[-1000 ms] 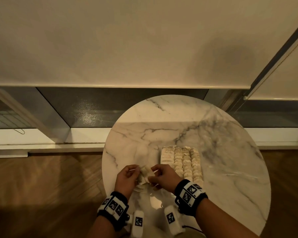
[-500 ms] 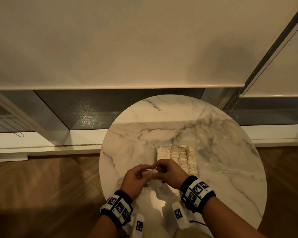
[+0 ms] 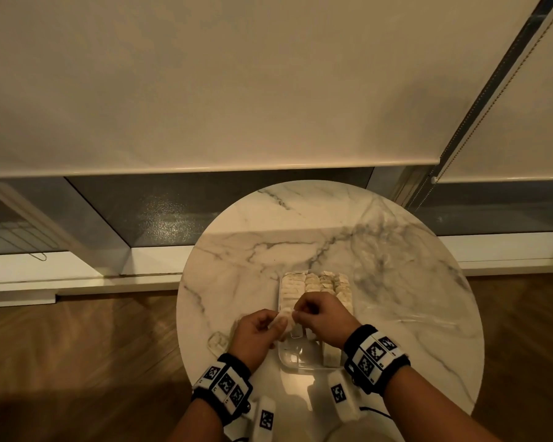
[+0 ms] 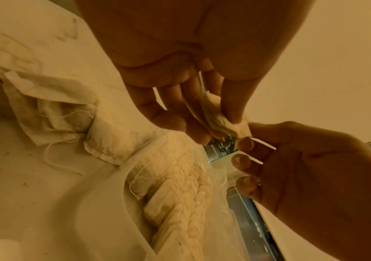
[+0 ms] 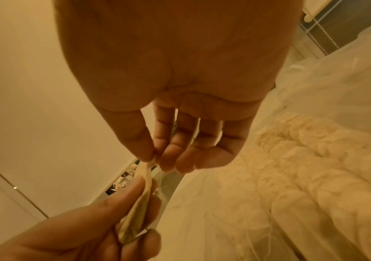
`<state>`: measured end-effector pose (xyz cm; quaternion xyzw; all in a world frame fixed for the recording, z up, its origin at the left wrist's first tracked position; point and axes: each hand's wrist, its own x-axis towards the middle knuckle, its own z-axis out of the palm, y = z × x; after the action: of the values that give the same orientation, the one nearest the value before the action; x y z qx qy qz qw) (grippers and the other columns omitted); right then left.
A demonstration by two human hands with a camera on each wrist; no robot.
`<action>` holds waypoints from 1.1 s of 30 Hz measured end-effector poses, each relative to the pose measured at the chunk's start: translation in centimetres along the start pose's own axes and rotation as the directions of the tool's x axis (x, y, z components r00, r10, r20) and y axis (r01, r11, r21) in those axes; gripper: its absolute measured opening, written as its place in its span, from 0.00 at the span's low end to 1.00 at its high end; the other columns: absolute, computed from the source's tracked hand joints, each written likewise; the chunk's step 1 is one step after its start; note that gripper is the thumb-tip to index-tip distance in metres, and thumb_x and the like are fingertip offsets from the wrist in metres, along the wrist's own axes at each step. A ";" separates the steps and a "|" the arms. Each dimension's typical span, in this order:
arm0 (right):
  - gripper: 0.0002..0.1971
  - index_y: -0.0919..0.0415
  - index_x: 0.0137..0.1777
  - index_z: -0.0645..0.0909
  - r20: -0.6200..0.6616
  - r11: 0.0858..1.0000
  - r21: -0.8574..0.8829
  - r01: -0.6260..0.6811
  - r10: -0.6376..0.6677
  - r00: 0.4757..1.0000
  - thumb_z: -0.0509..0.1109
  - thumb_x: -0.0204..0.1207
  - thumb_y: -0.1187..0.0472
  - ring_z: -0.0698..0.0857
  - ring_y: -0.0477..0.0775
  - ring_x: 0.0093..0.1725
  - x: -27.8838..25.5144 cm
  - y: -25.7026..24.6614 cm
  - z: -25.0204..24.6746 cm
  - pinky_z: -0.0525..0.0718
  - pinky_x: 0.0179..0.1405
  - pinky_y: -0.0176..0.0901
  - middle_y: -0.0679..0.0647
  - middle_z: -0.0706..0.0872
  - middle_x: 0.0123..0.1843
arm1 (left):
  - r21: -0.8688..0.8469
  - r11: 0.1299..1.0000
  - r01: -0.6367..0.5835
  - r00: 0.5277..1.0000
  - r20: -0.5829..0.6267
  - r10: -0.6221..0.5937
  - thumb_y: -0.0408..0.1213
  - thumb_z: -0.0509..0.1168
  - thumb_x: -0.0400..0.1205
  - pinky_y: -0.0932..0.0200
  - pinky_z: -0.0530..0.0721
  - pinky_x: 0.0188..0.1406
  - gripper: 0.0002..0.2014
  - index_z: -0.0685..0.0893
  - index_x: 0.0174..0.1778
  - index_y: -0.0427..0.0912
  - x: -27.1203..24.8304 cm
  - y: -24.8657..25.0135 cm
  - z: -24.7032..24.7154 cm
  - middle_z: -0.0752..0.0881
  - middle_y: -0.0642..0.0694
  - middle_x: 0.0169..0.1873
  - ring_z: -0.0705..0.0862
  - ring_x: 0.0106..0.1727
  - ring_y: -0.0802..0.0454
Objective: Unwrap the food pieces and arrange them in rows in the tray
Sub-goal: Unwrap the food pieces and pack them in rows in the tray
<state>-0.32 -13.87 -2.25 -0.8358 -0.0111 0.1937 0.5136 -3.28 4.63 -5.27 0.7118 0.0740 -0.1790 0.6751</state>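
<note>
A clear tray (image 3: 284,358) on the round marble table (image 3: 396,282) holds rows of pale food pieces (image 3: 320,283), seen too in the left wrist view (image 4: 180,194) and right wrist view (image 5: 303,167). Above the tray's near end both hands hold one small white wrapped piece (image 3: 284,321) between them. My left hand (image 3: 276,323) grips its body (image 4: 218,113) between thumb and fingers. My right hand (image 3: 296,309) pinches the wrapper's end (image 5: 150,163) with thumb and forefinger; its other fingers are loosely curled.
A heap of empty white wrappers with loose threads (image 4: 52,106) lies on the table left of the tray. A crumpled clear scrap (image 3: 217,341) sits near the table's left edge. Beyond the table are a lowered blind, a window sill and wooden floor.
Both hands have shifted right, from beside the tray to above its near end, keeping hold of the wrapped piece. They closed together and now stand slightly apart.
</note>
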 end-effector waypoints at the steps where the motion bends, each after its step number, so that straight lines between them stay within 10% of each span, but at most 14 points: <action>1: 0.06 0.52 0.39 0.85 -0.015 1.000 -0.006 0.016 -0.016 1.000 0.75 0.77 0.62 0.82 0.40 0.33 0.0 0.0 -0.4 0.81 0.36 0.36 0.46 0.86 0.34 | 0.007 1.000 0.005 1.000 0.001 -0.005 0.37 0.70 0.83 0.62 0.80 0.34 0.05 0.90 0.49 0.41 0.0 0.0 0.2 0.91 0.45 0.36 0.87 0.38 0.53; 21: 0.07 0.49 0.41 0.84 -0.012 0.996 -0.092 0.019 -0.020 1.000 0.73 0.80 0.61 0.85 0.45 0.38 0.4 1.5 -3.2 0.85 0.39 0.40 0.49 0.88 0.38 | 0.174 0.983 0.058 0.998 -0.014 -0.057 0.45 0.68 0.84 0.56 0.82 0.37 0.10 0.91 0.39 0.49 0.6 -0.1 4.2 0.90 0.44 0.35 0.84 0.34 0.55; 33: 0.06 0.52 0.46 0.89 0.042 0.889 -0.429 -0.159 0.196 0.980 0.69 0.78 0.57 0.86 0.48 0.48 0.4 4.2 -4.3 0.78 0.45 0.34 0.48 0.90 0.47 | 0.554 0.820 0.145 0.986 -0.150 -0.073 0.40 0.71 0.79 0.77 0.71 0.25 0.17 0.75 0.26 0.46 2.1 -1.1 5.9 0.75 0.54 0.24 0.72 0.26 0.62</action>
<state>0.73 -19.43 -4.31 -0.9159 0.0020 0.2677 0.2991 -2.64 -1.39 -7.13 0.8833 0.0995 -0.1875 0.4180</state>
